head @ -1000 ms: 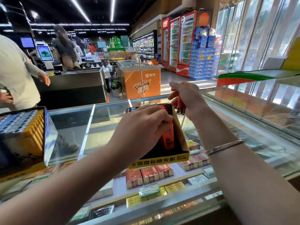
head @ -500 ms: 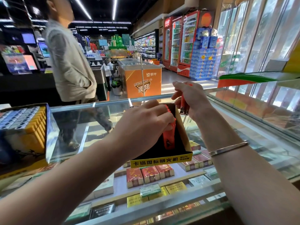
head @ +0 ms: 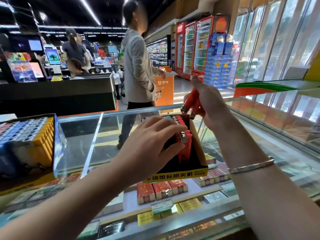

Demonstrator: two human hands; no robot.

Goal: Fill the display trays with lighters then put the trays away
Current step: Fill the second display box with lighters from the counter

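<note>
Red lighters (head: 191, 105), a small bunch of them, are gripped in the right hand (head: 208, 103), which is raised above the far right corner of the tray (head: 199, 149) with the metal heads pointing down toward it; a thin bangle (head: 251, 166) circles that wrist. The left hand (head: 152, 141) reaches into the tray from the left, its fingers curled over the tops of the red lighters standing inside (head: 184, 144) and its thumb pressed against their near side, so it grips that row. More lighter tops show in a line along the tray's far end, just beyond the fingers. The tray is a shallow cardboard box, black within, with a yellow front lip printed in dark characters, and it sits on the glass counter (head: 81, 139) straight ahead. Under the glass, just below the tray, lie rows of cigarette packs (head: 161, 189), red and gold ones nearest and yellow and white ones lower down. Well apart to the left on the counter stands a full tray (head: 29, 135) packed with blue, grey and yellow lighters, tilted toward the camera. Beyond the counter a person in a grey jacket (head: 138, 66) stands side-on near an orange stand (head: 164, 92), with a dark checkout desk (head: 57, 94) to the left and red drink fridges (head: 194, 45) at the back.
</note>
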